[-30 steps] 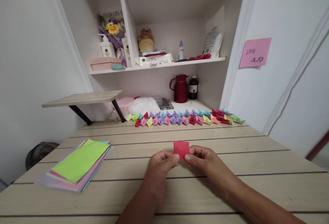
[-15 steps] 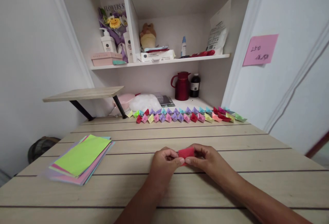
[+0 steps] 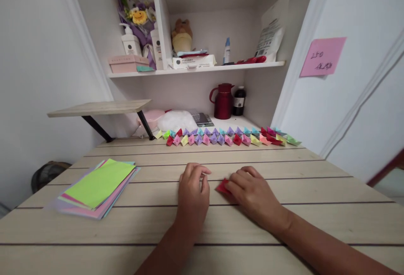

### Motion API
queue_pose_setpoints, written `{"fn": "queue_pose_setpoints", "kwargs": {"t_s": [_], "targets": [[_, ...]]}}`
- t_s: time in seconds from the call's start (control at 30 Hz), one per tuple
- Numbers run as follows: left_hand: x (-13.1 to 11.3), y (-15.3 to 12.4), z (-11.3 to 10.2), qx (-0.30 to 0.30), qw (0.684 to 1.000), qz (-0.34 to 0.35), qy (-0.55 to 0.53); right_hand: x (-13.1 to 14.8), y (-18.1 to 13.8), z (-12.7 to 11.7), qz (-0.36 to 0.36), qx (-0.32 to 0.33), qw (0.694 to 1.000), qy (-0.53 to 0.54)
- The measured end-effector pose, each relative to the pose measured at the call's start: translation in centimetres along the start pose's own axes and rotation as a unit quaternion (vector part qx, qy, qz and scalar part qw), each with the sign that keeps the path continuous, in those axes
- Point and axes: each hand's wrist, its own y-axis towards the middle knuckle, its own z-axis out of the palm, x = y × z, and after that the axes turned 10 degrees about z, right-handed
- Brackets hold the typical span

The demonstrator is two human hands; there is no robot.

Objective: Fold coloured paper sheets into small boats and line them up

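A small folded piece of red paper (image 3: 223,187) lies at the tabletop, its pointed left end showing and the rest covered by my right hand (image 3: 251,188). The fingers of that hand are curled over the paper and grip it. To the left, apart from the paper, my left hand (image 3: 194,186) holds nothing; its fingers are loosely bent, with a gap between thumb and forefinger. Beyond both hands stand two rows of folded paper boats (image 3: 213,139) in many colours. A stack of coloured paper sheets (image 3: 101,184), yellow-green on top, lies at the left.
A small raised wooden shelf (image 3: 99,107) stands at the table's back left. Behind the boats, the white cabinet holds a red jug (image 3: 223,102), a dark bottle (image 3: 239,101) and a plastic bag (image 3: 177,121). A pink note (image 3: 323,57) hangs on the right wall.
My left hand has let go of the red paper and moved left. My right hand has turned palm down over the paper, which now shows a pointed end. The view has shifted slightly.
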Motion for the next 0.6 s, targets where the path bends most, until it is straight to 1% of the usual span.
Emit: {"fn": "queue_pose_setpoints", "kwargs": {"t_s": [0.03,0.1,0.23,0.3,0.37,0.47,0.6], "targets": [[0.0,0.0,-0.1,0.011,1.0,0.003,0.004,0.2,0.0,0.3,-0.016,0.019,1.0,-0.006],[0.0,-0.2,-0.2,0.043,0.999,0.004,0.007,0.6,-0.2,0.8,-0.021,0.039,0.999,0.0],[0.0,-0.8,0.0,0.142,0.989,0.012,0.029,1.0,-0.6,0.7,0.029,0.075,0.995,0.059],[0.1,-1.1,0.1,0.203,0.977,0.011,0.059,0.8,-0.8,0.5,0.06,0.099,0.988,0.103],[0.2,-1.3,0.0,0.248,0.965,-0.001,0.084,0.4,-1.0,0.3,0.097,0.122,0.975,0.157],[0.3,-1.2,-0.2,0.27,0.958,-0.02,0.092,-0.5,-1.3,0.2,0.151,0.152,0.948,0.234],[0.5,-0.8,-0.6,0.278,0.957,-0.026,0.079,-1.6,-1.2,0.4,0.205,0.171,0.923,0.279]]}}
